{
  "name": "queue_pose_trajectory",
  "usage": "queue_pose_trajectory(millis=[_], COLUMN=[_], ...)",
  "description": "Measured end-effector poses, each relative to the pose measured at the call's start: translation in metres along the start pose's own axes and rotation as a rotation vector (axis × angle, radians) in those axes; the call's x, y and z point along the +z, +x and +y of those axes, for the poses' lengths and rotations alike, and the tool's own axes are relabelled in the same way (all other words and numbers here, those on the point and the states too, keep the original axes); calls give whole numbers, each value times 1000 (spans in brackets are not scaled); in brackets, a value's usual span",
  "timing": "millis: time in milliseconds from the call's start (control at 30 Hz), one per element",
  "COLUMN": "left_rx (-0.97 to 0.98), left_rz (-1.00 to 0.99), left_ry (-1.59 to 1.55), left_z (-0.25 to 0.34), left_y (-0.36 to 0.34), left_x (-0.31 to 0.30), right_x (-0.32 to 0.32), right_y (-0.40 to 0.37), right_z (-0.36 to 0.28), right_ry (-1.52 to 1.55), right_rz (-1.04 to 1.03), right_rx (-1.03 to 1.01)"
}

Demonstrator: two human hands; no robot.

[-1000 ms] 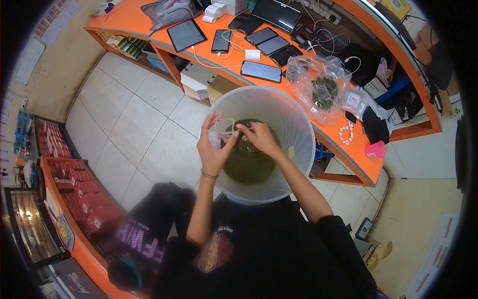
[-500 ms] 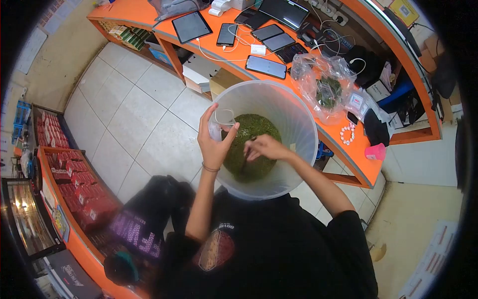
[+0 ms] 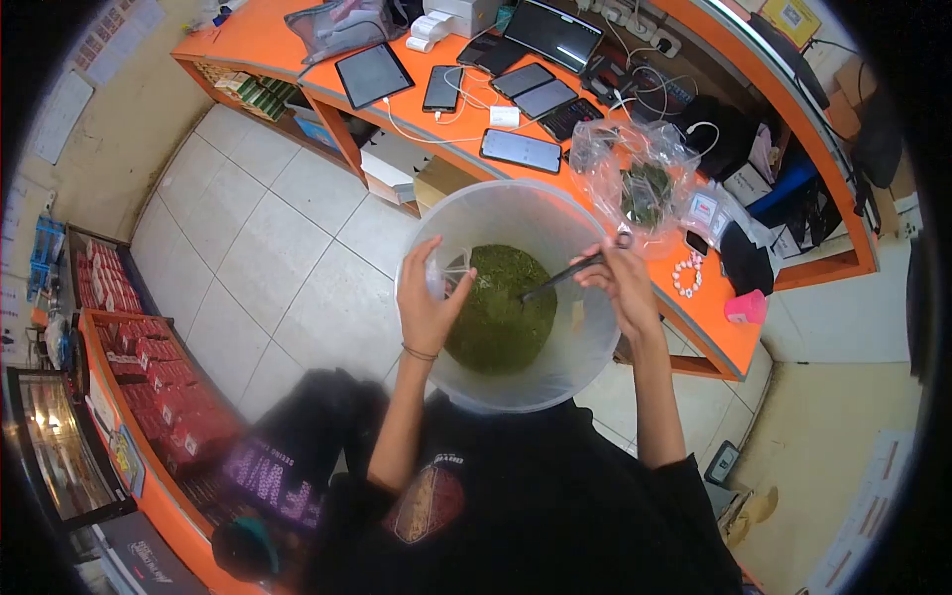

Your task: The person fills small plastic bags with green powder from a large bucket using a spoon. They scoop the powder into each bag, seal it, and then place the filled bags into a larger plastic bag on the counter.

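A large translucent plastic bucket stands in front of my body, with finely shredded green leafy material in its bottom. My left hand is at the bucket's left side, thumb and fingers curved around a small clear plastic bag and keeping its mouth apart. My right hand is over the right rim, gripping a dark long-handled spoon. The spoon slants down to the left, and its lower end meets the green material, so its bowl cannot be made out clearly.
The orange counter behind the bucket bears a tablet, several phones, cables and a laptop. A clear bag of green material, a beaded bracelet and a pink cup lie at right. Red packs fill left shelves.
My right hand has moved right and up from inside the bucket to above its right rim, still holding the spoon, which now slants the other way. My left hand keeps the bag in place.
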State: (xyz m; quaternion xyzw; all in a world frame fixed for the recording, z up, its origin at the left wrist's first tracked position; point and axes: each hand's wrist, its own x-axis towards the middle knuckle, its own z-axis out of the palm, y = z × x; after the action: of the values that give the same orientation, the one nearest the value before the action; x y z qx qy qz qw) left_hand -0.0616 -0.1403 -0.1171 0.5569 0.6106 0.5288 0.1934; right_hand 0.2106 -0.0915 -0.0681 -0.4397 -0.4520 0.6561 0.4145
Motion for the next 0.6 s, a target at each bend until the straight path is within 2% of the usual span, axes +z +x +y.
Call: queue_pose_trajectory(millis=[33, 67, 133, 167, 200, 233, 367, 400, 433, 500, 533, 600], left_rx=[10, 14, 111, 117, 10, -97, -111, -48, 13, 9, 7, -40], left_rz=[-35, -34, -90, -96, -178, -258, -281, -254, -228, -227, -233, -259], left_ry=[52, 51, 93, 89, 50, 12, -5, 11, 27, 23, 15, -14], left_z=[-3, -6, -9, -8, -2, 2, -1, -4, -7, -10, -9, -5], left_y=[0, 0, 0, -1, -1, -1, -1, -2, -2, -3, -2, -2], left_x=[1, 3, 7, 7, 4, 3, 3, 5, 5, 6, 6, 4], right_x=[3, 9, 29, 39, 48, 57, 78, 80, 83, 85, 86, 85], right_y=[-8, -14, -26, -29, -31, -33, -39, -42, -46, -50, -51, -53], right_z=[-10, -20, -36, -38, -34, -29, 1, 2, 4, 2, 4, 8], right_ry=[-30, -30, -75, -76, -75, -127, -308, -306, -491, -788, -789, -920], right_rz=[145, 146, 334, 352, 360, 325, 221, 215, 153, 30, 26, -106], right_rx=[-125, -129, -310, -357, -360, -434, -624, -627, -734, -941, -942, -1072])
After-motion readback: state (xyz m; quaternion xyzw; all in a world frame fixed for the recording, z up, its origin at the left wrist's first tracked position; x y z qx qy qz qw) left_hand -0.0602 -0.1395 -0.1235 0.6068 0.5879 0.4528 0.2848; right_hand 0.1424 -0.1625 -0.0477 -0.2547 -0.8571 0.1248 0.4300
